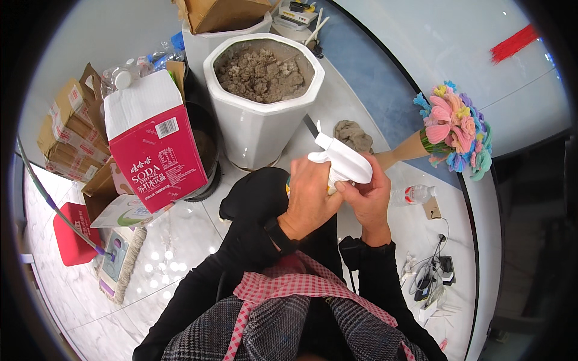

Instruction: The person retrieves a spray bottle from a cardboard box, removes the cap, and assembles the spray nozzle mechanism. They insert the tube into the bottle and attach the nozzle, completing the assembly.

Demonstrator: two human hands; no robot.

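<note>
A white trigger spray bottle [352,164] is held in front of my body, its nozzle pointing up and to the left. My left hand [308,195] wraps round it below the head, hiding most of the bottle's body. My right hand [371,203] is closed at the neck and the back of the spray head, thumb and fingers pressed against it. Just beyond the nozzle stands a white octagonal planter [245,133] with dry, clumpy soil [262,73] inside. A crumpled grey-brown cloth [354,136] lies on the floor behind the spray head.
On the left are a red drink carton [162,157], taped cardboard boxes [75,129], a flat mop [122,257] and a red box-like object [73,236]. To the right are a clear plastic bottle [410,194], a colourful fuzzy flower bouquet [453,123] and tangled cables [428,274]. Another planter [198,45] stands behind.
</note>
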